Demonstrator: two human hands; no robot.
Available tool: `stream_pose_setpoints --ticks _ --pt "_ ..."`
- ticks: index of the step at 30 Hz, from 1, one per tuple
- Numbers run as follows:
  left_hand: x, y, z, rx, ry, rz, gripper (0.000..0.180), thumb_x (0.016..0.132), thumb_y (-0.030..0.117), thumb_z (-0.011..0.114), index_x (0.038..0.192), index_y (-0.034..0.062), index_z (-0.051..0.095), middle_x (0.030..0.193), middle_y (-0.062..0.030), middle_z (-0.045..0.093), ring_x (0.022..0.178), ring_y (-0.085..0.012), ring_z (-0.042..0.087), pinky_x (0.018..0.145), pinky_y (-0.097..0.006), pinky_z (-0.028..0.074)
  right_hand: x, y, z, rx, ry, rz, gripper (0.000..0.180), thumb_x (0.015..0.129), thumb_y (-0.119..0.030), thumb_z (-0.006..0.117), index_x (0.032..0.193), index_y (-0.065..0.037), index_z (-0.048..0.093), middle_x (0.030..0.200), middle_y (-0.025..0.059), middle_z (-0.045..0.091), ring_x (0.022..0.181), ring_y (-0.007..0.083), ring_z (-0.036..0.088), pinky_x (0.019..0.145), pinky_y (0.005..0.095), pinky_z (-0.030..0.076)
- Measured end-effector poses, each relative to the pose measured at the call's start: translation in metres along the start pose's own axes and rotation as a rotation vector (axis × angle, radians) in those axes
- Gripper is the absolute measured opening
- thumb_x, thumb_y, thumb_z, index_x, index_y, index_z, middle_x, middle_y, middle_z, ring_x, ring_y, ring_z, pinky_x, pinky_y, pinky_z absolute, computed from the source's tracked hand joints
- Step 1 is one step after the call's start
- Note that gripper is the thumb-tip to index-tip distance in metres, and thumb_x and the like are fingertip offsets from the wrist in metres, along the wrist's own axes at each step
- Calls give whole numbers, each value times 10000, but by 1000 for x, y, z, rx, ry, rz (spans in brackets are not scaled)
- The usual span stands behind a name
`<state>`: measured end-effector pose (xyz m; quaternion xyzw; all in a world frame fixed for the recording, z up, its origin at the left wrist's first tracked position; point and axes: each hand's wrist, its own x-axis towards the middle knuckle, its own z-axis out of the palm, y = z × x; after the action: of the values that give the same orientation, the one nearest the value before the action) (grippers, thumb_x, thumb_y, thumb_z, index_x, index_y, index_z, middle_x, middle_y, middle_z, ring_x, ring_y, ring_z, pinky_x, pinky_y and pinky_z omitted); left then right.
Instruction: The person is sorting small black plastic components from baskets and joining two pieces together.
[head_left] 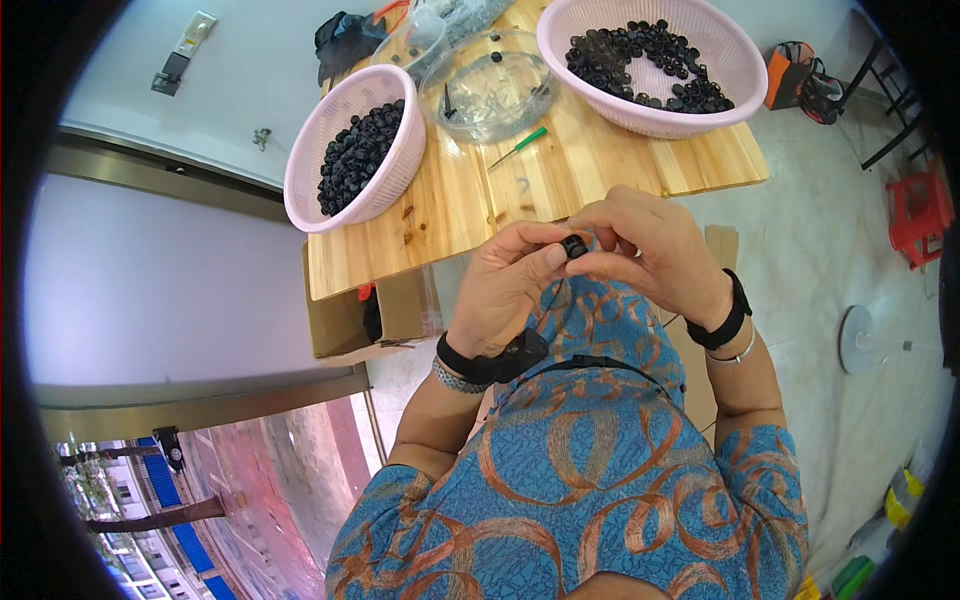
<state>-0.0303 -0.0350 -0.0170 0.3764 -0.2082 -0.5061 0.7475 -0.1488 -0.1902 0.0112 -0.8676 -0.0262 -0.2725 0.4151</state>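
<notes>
Just off the near edge of the wooden table, my left hand [510, 280] pinches a small round black plastic part [574, 246] between thumb and fingertips. My right hand [650, 248] meets it from the other side, its thumb and fingers closed at the same part. Whether the right fingers also hold some smaller piece is hidden. Many similar black parts fill a pink basket [408, 165] at the left of the table. Another pink basket [655, 122] at the far right holds more black parts, spread around its bottom.
On the wooden table [450, 215] lies a green-handled screwdriver [520, 148], beside a clear round tray [440, 125] of small clear pieces. A black bag [345, 45] sits at the back left. Under the table stands a cardboard box [400, 310]. A red stool [915, 220] is at the right.
</notes>
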Motion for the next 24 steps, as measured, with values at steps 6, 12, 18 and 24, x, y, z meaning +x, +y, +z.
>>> stream_pose_setpoints --ticks 6,12,18,24 --pt "0 -4 -2 28 1 -26 136 867 20 521 999 8 552 1031 -125 601 928 -172 588 835 -312 485 3 15 1 49 -117 -63 318 719 -272 685 890 -39 553 703 74 513 622 237 522 553 326 423" --pt "-5 -12 -1 -93 42 -93 138 883 50 506 1009 18 553 1044 -127 594 967 -190 577 851 -313 478 5 25 6 -63 -167 -229 285 705 -267 698 833 -69 538 709 60 498 650 246 504 561 337 399" --pt "-6 -18 1 -218 156 -171 168 901 74 486 1046 8 538 1068 -117 572 986 -187 566 896 -310 463 8 26 7 -126 -202 -278 266 709 -229 649 774 -44 468 731 106 489 696 299 510 606 371 427" --pt "5 -20 -2 -254 195 -136 165 893 61 497 1046 14 542 1045 -96 579 957 -174 578 873 -287 479 13 34 10 -213 -177 -203 211 720 -196 650 789 -46 518 677 90 495 626 282 499 563 363 419"
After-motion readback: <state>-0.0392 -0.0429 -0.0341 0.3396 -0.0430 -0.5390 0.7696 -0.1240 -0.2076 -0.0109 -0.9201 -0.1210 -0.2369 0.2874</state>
